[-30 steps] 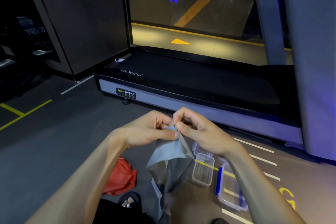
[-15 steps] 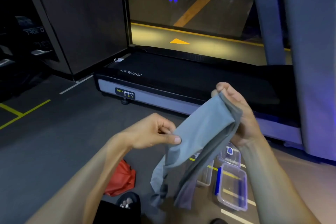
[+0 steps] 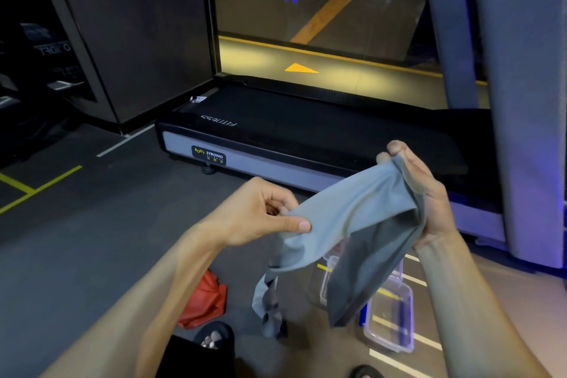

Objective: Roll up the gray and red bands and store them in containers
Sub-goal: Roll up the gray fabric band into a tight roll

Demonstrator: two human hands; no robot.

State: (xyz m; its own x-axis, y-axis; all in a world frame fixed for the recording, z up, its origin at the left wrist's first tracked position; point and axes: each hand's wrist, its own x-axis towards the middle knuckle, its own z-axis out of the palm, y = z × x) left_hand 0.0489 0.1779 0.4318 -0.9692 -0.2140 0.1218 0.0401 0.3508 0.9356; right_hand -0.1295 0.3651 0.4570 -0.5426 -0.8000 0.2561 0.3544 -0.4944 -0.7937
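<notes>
**Gray band stretched between both hands, above floor**

Left hand (image 3: 260, 215) pinches gray band (image 3: 352, 224) between thumb and fingers at its lower-left end. Right hand (image 3: 420, 190) grips the upper-right end, fingers curled round the fabric. Versus 0.5 s ago: hands a little wider apart, band pulled tauter; a second ago they were together. Loose tail hangs toward the floor (image 3: 92, 255). Red band (image 3: 205, 301) lies crumpled on the floor by the left forearm. Clear containers (image 3: 389, 319) sit on the floor beneath the band, partly hidden, apparently two or three. Treadmill (image 3: 306, 138) behind.
</notes>
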